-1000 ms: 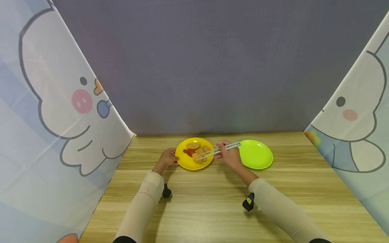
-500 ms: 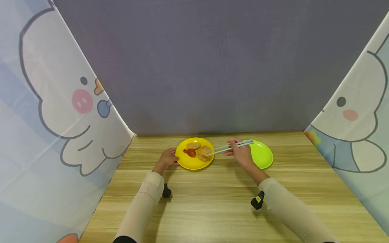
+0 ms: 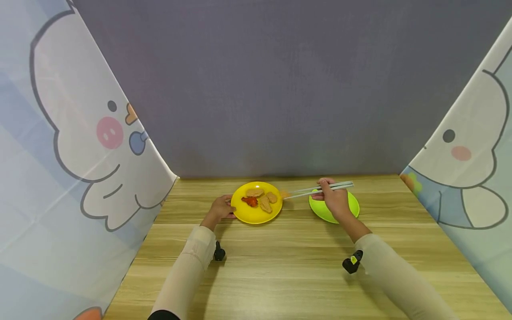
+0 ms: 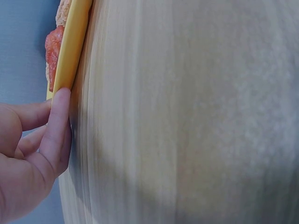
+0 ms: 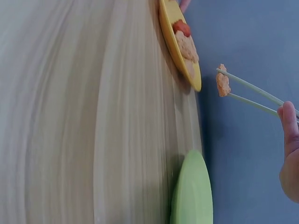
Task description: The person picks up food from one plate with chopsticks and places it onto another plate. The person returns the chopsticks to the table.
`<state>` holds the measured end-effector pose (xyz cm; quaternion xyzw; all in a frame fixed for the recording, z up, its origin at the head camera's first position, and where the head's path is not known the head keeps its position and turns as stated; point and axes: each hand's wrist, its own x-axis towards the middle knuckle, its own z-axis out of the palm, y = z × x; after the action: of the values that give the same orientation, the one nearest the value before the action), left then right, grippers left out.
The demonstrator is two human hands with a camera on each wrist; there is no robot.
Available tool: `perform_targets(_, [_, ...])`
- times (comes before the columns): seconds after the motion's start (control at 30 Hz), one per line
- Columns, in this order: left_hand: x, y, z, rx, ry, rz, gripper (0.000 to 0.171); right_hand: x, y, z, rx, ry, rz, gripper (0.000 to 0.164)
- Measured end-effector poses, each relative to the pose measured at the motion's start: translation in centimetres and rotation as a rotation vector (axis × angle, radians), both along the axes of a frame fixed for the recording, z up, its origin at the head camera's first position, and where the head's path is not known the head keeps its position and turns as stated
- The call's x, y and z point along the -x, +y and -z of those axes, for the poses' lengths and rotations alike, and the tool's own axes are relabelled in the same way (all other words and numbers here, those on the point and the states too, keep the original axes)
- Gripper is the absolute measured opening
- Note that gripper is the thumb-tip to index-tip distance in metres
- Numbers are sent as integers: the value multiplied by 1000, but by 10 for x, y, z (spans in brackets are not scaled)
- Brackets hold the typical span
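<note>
My left hand (image 3: 221,207) pinches the left rim of a yellow plate (image 3: 252,217), thumb above and fingers below in the left wrist view. On that plate lie a red glazed chicken piece (image 3: 250,201) and several tan breaded pieces, like chicken nuggets (image 3: 266,204). My right hand (image 3: 336,201) grips a pair of pale chopsticks (image 5: 254,88) over a lime green plate (image 3: 326,213). Between the chopstick tips is an orange-tan nugget (image 5: 223,84), held in the air just off the yellow plate's right rim.
Both plates stand on a wood-grain table (image 3: 272,275), close to a grey back panel (image 3: 256,111). Cartoon-printed cloth walls (image 3: 80,195) flank the left and right sides. Each wrist carries a small black camera (image 3: 352,263).
My right hand has moved right, from beside the yellow plate to over the green one. The chopsticks have lifted a nugget off the yellow plate. My left hand has stayed put.
</note>
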<state>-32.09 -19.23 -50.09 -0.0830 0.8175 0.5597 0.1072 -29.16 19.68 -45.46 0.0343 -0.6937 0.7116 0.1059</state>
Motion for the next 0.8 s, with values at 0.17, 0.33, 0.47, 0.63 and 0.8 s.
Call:
perform_targets(0.17, [0, 0, 0, 1, -3, 0, 59, 1, 15, -1, 36, 3, 26, 23])
perform_targets(0.33, [0, 0, 0, -6, -7, 2, 60, 0, 26, 1, 64, -5, 59, 18])
perform_targets(0.47, [0, 0, 0, -5, -7, 3, 60, -4, 35, -2, 59, -7, 63, 17])
perform_targets(0.63, [-1, -1, 1, 6, -3, 7, 60, -16, 40, -12, 53, -20, 79, 17])
perform_targets(0.8, [-1, -1, 1, 13, 2, 11, 60, -23, 46, -17, 47, -27, 96, 17])
